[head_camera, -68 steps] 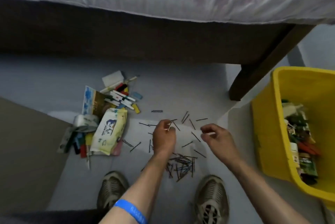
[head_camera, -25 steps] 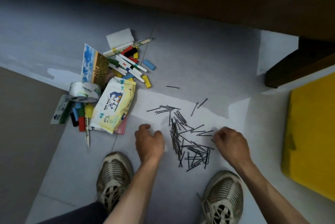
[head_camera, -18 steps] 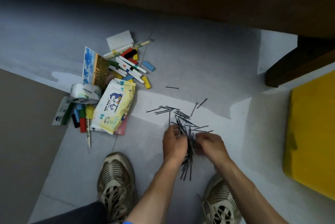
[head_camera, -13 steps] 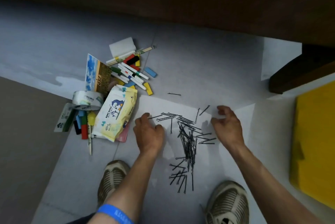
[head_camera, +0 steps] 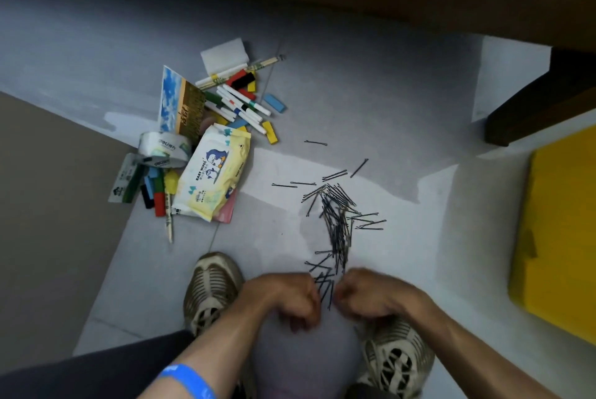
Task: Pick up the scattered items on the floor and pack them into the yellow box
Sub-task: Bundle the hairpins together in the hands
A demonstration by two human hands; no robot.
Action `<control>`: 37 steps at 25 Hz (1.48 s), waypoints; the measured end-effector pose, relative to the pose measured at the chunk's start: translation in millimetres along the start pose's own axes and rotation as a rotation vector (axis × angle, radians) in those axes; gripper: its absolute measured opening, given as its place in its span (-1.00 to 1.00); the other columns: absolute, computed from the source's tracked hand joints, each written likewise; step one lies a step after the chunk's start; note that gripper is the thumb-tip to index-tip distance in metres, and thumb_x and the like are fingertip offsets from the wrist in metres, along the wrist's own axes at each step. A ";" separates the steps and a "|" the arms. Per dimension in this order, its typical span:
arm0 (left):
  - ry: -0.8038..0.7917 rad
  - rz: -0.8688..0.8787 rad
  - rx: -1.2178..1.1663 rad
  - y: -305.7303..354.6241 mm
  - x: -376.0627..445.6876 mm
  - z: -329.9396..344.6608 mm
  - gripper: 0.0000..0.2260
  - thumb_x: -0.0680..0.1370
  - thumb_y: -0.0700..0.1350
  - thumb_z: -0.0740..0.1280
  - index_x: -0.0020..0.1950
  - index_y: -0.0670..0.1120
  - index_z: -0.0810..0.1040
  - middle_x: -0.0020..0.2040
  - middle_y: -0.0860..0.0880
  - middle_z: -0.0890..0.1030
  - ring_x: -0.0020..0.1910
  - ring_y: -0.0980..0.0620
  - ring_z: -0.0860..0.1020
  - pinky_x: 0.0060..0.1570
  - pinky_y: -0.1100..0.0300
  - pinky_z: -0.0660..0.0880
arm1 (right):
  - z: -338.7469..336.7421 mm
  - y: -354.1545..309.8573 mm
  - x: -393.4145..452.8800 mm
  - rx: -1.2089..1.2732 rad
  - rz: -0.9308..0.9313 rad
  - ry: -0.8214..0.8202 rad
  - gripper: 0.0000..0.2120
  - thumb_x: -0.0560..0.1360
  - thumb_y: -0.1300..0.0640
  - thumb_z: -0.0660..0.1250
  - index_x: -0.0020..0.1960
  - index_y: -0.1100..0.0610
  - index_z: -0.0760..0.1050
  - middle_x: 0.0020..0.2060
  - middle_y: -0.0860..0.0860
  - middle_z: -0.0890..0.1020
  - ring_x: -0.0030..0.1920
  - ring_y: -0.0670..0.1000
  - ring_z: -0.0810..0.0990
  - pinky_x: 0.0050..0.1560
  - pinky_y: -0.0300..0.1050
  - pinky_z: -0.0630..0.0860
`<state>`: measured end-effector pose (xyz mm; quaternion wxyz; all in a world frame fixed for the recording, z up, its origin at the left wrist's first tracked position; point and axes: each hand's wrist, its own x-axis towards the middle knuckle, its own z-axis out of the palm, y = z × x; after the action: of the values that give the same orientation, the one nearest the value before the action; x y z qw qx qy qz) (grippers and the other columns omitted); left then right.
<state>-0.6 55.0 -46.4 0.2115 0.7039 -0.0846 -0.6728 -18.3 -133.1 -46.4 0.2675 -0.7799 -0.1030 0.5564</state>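
Nearest the viewer, the left hand [head_camera: 283,297] and right hand [head_camera: 371,295] sit knuckle to knuckle between two beige mesh shoes [head_camera: 213,285], fingers curled inward at the near end of the heap of thin black metal hairpins [head_camera: 337,224]. They seem to be raking the pins together for one scoop; whether either hand actually grips pins I cannot tell. Beyond the hands the heap stretches away, with stray pins [head_camera: 315,142] lying just past its far end. Left of the heap lies a pale yellow pack of baby wipes [head_camera: 214,177], beside a roll of clear tape [head_camera: 164,150] and white marker pens [head_camera: 242,103]. Right of the heap stands the yellow plastic box [head_camera: 561,231], probably kept close for unloading.
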 end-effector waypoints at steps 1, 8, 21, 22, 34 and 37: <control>-0.071 0.017 0.043 1.4 2.5 5.5 -0.76 0.41 -0.16 0.38 0.06 -0.09 0.67 -0.09 -0.11 0.69 -0.26 0.02 0.62 -0.24 0.22 0.54 | 5.6 -0.7 -0.1 0.088 0.023 -0.085 -0.82 0.40 0.14 0.30 -0.06 0.10 0.63 -0.17 -0.03 0.65 -0.13 -0.01 0.61 -0.06 -0.14 0.55; 0.617 0.285 -0.374 6.3 20.9 -28.0 -0.73 0.45 -0.25 0.35 0.10 -0.03 0.66 -0.03 0.00 0.69 -0.10 0.09 0.61 0.01 0.31 0.51 | -56.0 8.8 24.4 0.741 -0.070 0.426 -0.70 0.47 0.36 0.34 0.07 0.02 0.60 -0.02 0.01 0.69 0.04 -0.02 0.63 0.05 -0.22 0.51; 1.012 0.132 0.068 3.0 18.9 -50.2 -0.57 0.42 0.09 0.34 0.25 -0.01 0.44 0.13 -0.04 0.47 0.12 -0.07 0.44 0.05 0.10 0.41 | -136.5 -38.7 83.4 -0.325 -0.041 0.806 -0.38 0.44 0.28 0.26 0.47 0.07 0.24 0.41 0.06 0.32 0.31 0.15 0.33 0.28 0.05 0.31; 0.962 0.121 0.145 -2.2 14.2 -33.7 -0.47 0.39 0.19 0.33 0.30 0.03 0.38 0.18 -0.02 0.43 0.15 -0.06 0.40 0.10 0.09 0.38 | -142.9 -43.3 89.3 -0.342 -0.041 0.777 -0.31 0.43 0.33 0.26 0.51 0.05 0.18 0.45 0.05 0.27 0.34 0.16 0.30 0.31 0.06 0.30; 0.978 0.202 0.270 4.7 42.5 3.3 -0.66 0.48 0.18 0.31 0.10 -0.02 0.47 0.12 -0.01 0.50 0.12 -0.06 0.43 0.08 0.07 0.39 | -53.0 34.0 15.1 -0.102 0.013 0.919 -0.73 0.45 0.17 0.38 0.14 0.13 0.54 0.04 0.08 0.53 -0.03 0.15 0.50 -0.01 0.02 0.50; 1.124 0.153 0.063 22.3 43.7 -26.6 -0.73 0.47 0.10 0.38 0.01 -0.04 0.46 0.05 -0.04 0.51 0.07 -0.08 0.44 -0.03 0.07 0.44 | -24.5 39.1 4.4 -0.078 0.038 0.886 -0.61 0.40 0.11 0.42 0.21 0.10 0.49 0.11 0.05 0.50 0.04 0.14 0.50 0.05 -0.04 0.48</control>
<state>32.8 22.4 -76.9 0.2510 0.9516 -0.0301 -0.1745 0.6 -171.2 -65.0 0.2460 -0.9543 0.0149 0.1688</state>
